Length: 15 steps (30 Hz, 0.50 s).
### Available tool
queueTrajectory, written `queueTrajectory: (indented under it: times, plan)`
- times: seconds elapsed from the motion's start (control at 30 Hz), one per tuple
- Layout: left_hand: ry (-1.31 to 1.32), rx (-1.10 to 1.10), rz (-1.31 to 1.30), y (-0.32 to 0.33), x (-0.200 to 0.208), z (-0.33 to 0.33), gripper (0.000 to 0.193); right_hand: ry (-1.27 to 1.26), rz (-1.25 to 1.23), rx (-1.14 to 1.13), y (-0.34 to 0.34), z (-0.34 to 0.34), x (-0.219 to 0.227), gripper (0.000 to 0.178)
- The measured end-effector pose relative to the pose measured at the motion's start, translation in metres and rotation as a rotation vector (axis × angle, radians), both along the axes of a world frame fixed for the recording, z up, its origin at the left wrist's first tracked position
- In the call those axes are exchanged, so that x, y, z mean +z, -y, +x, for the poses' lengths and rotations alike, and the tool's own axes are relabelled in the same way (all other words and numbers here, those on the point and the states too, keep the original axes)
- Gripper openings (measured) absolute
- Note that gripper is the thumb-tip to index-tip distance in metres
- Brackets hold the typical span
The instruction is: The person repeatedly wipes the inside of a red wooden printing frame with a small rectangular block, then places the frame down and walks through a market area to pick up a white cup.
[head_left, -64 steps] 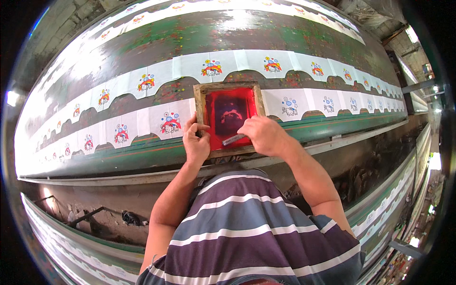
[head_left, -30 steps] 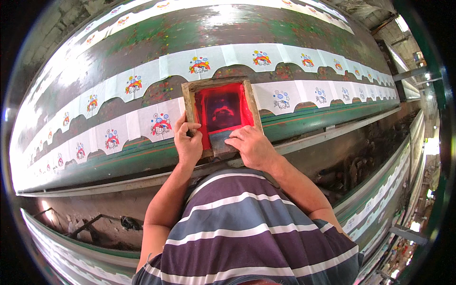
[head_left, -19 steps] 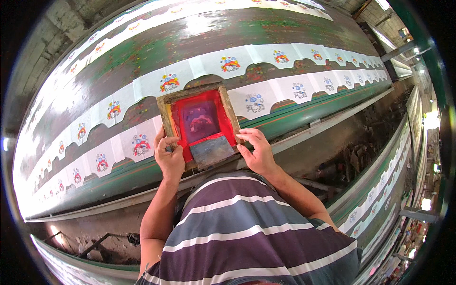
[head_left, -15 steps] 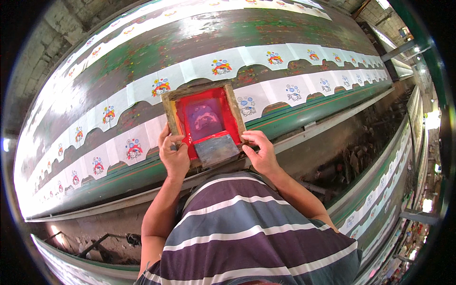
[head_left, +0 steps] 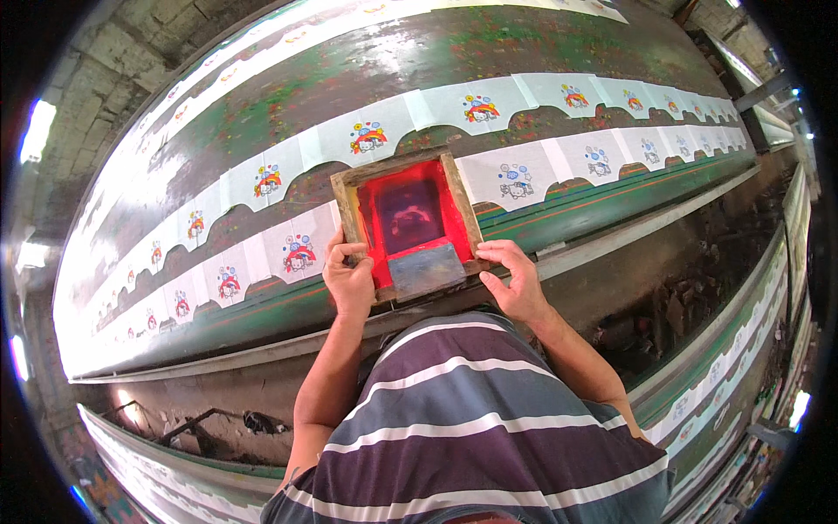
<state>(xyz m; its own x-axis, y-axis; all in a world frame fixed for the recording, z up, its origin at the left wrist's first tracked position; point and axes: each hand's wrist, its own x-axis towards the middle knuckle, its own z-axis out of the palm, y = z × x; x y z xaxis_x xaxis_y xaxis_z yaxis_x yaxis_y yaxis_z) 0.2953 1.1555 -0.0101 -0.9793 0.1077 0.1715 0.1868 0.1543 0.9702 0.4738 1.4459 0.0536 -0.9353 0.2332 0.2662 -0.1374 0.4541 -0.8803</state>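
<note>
A wooden screen-printing frame (head_left: 348, 211) lies over the near row of white cloth pieces, in front of my body. Red ink smears its inner margins around a dark purplish mesh window (head_left: 412, 212). A flat grey squeegee blade (head_left: 426, 269) rests in the frame's near end, tilted against it. My left hand (head_left: 351, 281) grips the left side of the frame near its lower corner, fingers bent over the wood. On the opposite side, my right hand (head_left: 517, 278) pinches the lower right corner between fingers and thumb. The cloth beneath the frame is hidden.
Left of the frame, cloth pieces (head_left: 298, 253) carry prints with red; to its right, cloth pieces (head_left: 515, 181) show blue and dark outlines only. A second printed row (head_left: 367, 140) lies beyond. The long green table's edge (head_left: 594, 221) runs beside me, and another printing table stands behind.
The whole view has shifted, so table, frame and hands appear farther right. The frame keeps its place between the same cloth pieces, with both hands still on it. Its mesh looks darker.
</note>
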Motion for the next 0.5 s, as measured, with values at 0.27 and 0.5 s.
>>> queueTrajectory:
  times: [0.27, 0.5]
  plan:
    - [0.065, -0.011, 0.151, 0.005, -0.018, -0.005, 0.031, -0.017, -0.032, 0.048, -0.016, 0.008, 0.001, 0.035]
    - [0.154, 0.006, 0.202, 0.003, -0.014, -0.003, 0.024, -0.031, 0.040, 0.004, -0.025, 0.017, 0.006, 0.029]
